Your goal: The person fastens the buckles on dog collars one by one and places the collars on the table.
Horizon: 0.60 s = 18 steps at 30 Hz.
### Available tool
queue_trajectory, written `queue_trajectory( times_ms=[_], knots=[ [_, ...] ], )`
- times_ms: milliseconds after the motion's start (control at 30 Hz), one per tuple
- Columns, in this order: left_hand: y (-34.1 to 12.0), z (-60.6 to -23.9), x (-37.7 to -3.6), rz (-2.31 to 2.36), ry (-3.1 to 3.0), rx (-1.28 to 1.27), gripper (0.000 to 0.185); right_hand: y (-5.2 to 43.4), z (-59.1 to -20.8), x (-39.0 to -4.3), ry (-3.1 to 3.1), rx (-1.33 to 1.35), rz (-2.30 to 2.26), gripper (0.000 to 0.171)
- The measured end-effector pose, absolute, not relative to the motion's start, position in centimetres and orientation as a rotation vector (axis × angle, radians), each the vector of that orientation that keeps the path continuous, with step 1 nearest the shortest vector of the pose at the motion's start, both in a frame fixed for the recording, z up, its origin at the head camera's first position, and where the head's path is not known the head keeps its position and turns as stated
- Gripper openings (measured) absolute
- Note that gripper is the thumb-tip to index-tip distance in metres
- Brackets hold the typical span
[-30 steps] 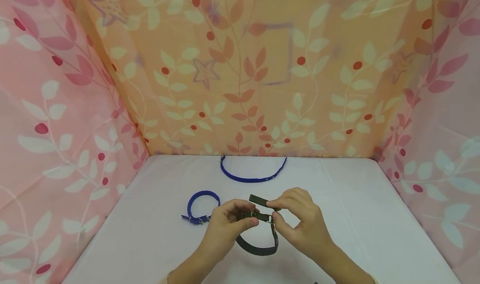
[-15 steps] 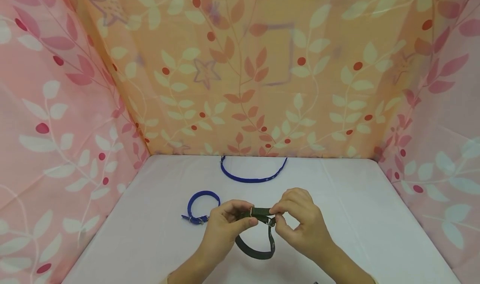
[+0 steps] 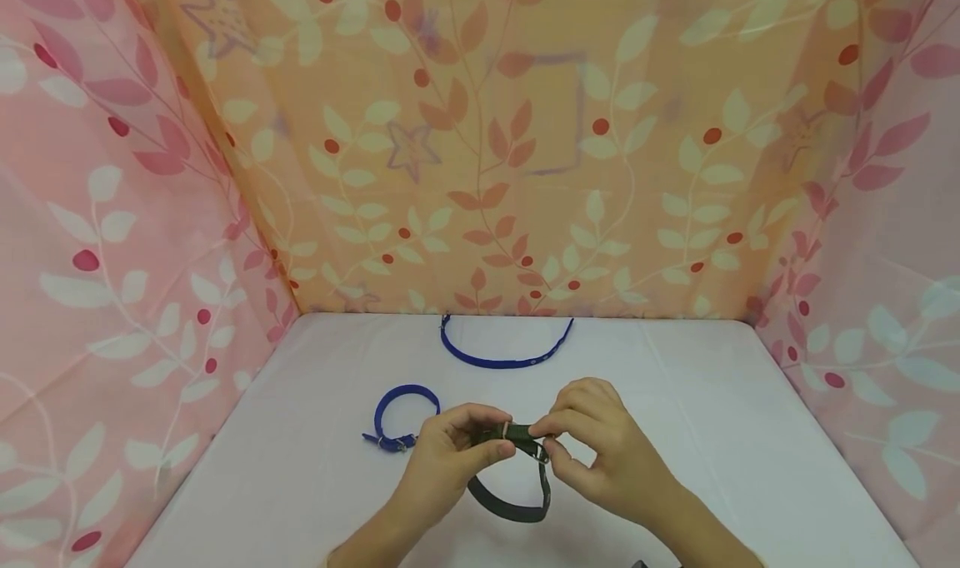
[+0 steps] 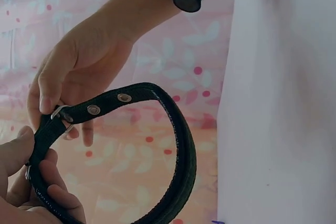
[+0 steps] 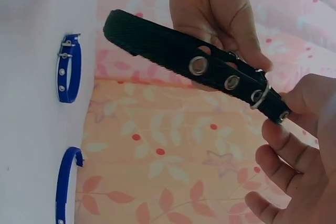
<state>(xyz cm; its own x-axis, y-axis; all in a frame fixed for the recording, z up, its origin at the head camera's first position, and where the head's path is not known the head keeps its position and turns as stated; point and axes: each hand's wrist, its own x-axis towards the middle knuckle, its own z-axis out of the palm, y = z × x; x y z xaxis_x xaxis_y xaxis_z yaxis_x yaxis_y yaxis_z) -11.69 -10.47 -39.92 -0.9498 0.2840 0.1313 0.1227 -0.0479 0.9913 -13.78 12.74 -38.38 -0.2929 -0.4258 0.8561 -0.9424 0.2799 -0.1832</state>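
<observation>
A dark green collar (image 3: pixel 510 510) with metal eyelets is held above the table, its band hanging in a loop. My left hand (image 3: pixel 453 460) pinches it between thumb and fingers beside a metal keeper ring (image 3: pixel 507 429). With thumb and index finger, my right hand (image 3: pixel 600 447) grips the strap by the buckle (image 3: pixel 542 455), close to the left fingertips. The strap's end lies at the keeper ring, partly hidden by the left fingers. In the left wrist view, the collar (image 4: pixel 184 156) curves below the right hand; in the right wrist view, a row of eyelets (image 5: pixel 231 82) shows.
A blue collar (image 3: pixel 408 389), buckled into a ring, lies on the white table (image 3: pixel 300 485) left of the hands. Another blue collar (image 3: pixel 495 363) lies unfastened in an arc at the back edge. Patterned cloth walls (image 3: pixel 480 135) enclose the table's back and sides.
The strap's end, raised apart above the buckle a second ago, has come down against the keeper ring. My right hand has shifted slightly left, toward the left fingers.
</observation>
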Motion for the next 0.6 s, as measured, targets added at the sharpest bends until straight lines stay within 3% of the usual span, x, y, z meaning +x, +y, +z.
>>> queue_trajectory(
  times_ms=[267, 600],
  knots=[
    [-10.64, -40.29, -11.88, 2.118, 2.073, 0.592, 0.032, 12.90, -38.83, -13.47, -2.022, 1.272, 0.880, 0.029],
    [-10.73, -40.01, -11.72, 2.198, 2.044, 0.549, 0.031, 12.78, -38.88, -13.13, -2.140, 1.148, 0.919, 0.037]
  ],
)
